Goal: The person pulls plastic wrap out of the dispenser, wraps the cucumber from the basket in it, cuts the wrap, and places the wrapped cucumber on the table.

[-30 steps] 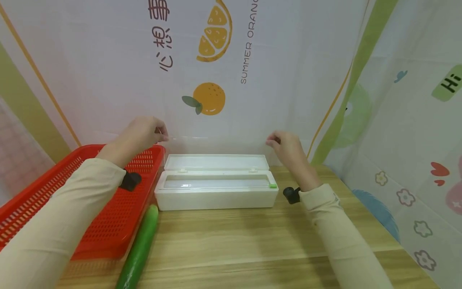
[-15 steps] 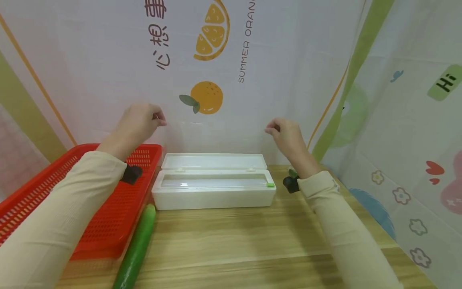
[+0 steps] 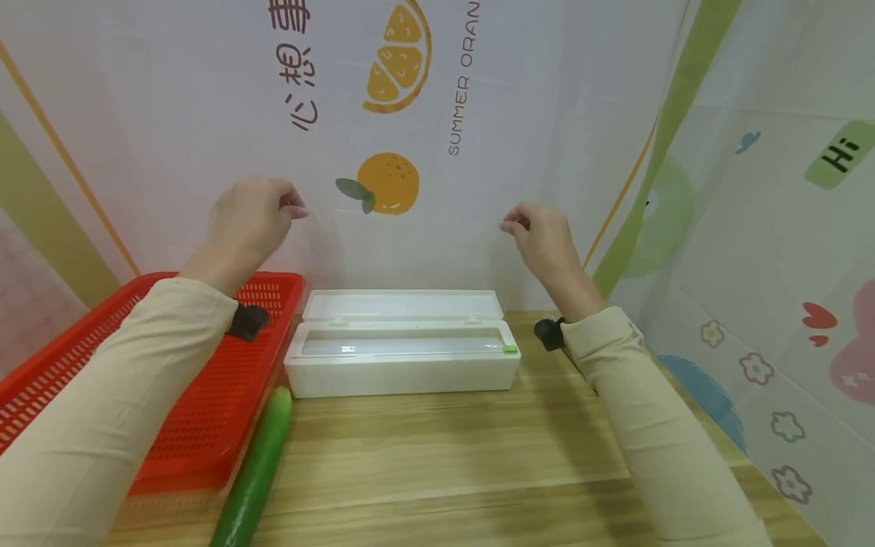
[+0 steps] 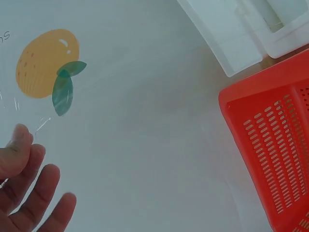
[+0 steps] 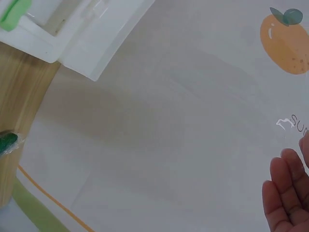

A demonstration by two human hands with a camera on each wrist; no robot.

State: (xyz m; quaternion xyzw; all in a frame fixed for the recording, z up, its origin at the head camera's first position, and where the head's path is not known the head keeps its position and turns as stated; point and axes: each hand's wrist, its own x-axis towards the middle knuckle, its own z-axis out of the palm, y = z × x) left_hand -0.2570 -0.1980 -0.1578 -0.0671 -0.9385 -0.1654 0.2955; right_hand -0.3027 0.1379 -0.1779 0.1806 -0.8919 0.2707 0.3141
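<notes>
High above the table, my left hand (image 3: 253, 216) pinches one corner of a sheet of clear cling film (image 4: 42, 124) between thumb and forefinger. Opposite it, my right hand (image 3: 543, 237) pinches the film's other side; its thumb is mostly cut off in the right wrist view. The film is nearly invisible, showing only as thin glints near the fingertips. Below and between both hands stands a white cling film dispenser (image 3: 403, 376), its lid (image 3: 403, 305) raised at the back. A small green slider (image 3: 510, 349) sits at the dispenser's right end.
On the left is a red perforated basket (image 3: 205, 425), with a whole cucumber (image 3: 256, 463) lying along its right side. A film-wrapped green piece (image 5: 7, 142) lies right of the dispenser, mostly behind the right forearm in the head view. A printed curtain (image 3: 424, 251) closes off the back.
Both hands have risen, carrying the cling film's edge upward from just above the lid to the level of the printed orange. The dispenser has stayed in place.
</notes>
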